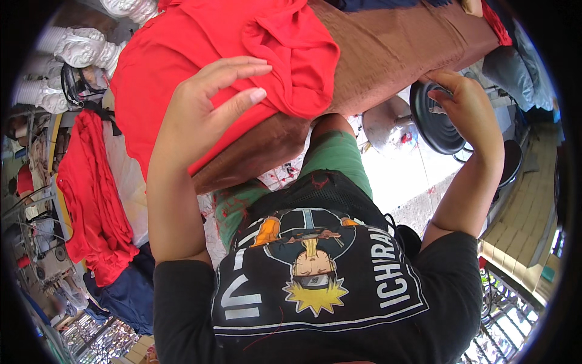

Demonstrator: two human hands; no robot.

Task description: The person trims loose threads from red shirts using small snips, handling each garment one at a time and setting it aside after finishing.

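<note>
The brown-covered counter (394, 51) carries a large red cloth (182, 42), bunched into folds at its right; dark blue fabric (376, 5) lies along the far edge; red scraps (431, 189) dot the pale floor (394, 197).

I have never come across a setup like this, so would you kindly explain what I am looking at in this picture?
Certainly. There is no machine here, only a person with two bare hands. A wide fisheye camera on the head looks down, so edges bend and the wearer's black printed T-shirt and green shorts show below. A large, loosely folded red cloth lies on a brown fabric-covered surface. The left hand appears over the red cloth, thumb and fingers apart. The right hand is by the surface's edge, thumb parted from the fingers; whether it touches is unclear. Neither visibly holds anything.
</note>
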